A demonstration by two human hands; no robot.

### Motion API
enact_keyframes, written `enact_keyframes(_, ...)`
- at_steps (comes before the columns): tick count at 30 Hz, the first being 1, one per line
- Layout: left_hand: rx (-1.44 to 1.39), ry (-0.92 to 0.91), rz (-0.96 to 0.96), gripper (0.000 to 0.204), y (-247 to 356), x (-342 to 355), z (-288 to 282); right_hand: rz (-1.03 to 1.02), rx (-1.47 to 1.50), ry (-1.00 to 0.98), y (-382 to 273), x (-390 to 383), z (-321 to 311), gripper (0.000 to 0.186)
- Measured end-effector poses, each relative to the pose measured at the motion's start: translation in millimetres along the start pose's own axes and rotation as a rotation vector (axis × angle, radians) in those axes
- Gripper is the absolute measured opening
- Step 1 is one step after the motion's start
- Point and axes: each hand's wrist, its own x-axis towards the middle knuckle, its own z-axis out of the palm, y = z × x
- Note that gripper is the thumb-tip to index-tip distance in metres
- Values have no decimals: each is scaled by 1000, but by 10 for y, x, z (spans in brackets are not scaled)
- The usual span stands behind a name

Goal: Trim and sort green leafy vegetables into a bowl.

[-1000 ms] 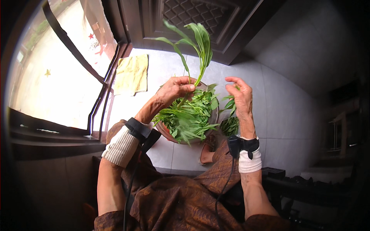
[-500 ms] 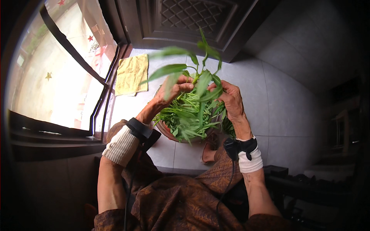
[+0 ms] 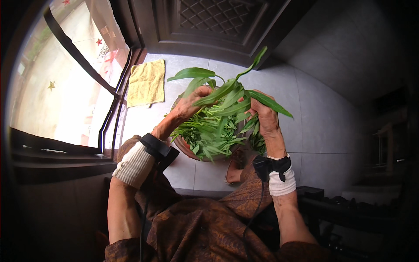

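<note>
**Leafy sprig [image 3: 223, 92] raised between two bare hands above a basin [image 3: 185, 150] of greens**

The stem end of the sprig is grasped by the left hand [image 3: 192, 106], whose fingers are curled and partly covered by foliage. Long pointed leaves are spread beyond that hand and across the gap toward the right hand [image 3: 264, 114]. The right hand is held level with the left, its fingers bent in against the leaves; whether it is closed on them cannot be told, since its fingertips are hidden.

Below and between both hands, the round basin is filled with loose greens [image 3: 214, 137], thin pale stems being shown nearer the left hand. Just under the right hand, a smaller heap of greens [image 3: 258, 142] is seen beside the basin.

To the left of the left hand and a little beyond it, a yellow cloth [image 3: 146, 83] is laid out on the grey tiled floor [image 3: 323, 115]. Well beyond both hands, a dark panelled door [image 3: 214, 19] is seen. Behind each hand, a black strap [image 3: 155, 147] and a white ribbed cuff [image 3: 134, 168] are worn on the wrist. Nearer the body than the right hand, a foot [image 3: 235, 174] is placed close to the basin.
</note>
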Motion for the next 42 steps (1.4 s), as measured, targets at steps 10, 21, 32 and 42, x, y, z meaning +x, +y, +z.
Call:
enact_keyframes(10,-183,21,65,27,-353,55,-52,-78,182,287,-149,-10,-500,16)
enact_keyframes(21,43,99,-80,26,-243,34,-29,372,92,-39,15,11,47,21)
enact_keyframes(32,-31,67,-27,21,-373,89,-68,256,239,-125,-41,-45,151,27)
enact_keyframes(42,-110,60,39,16,-250,94,-2,189,-2,-121,142,7,81,16)
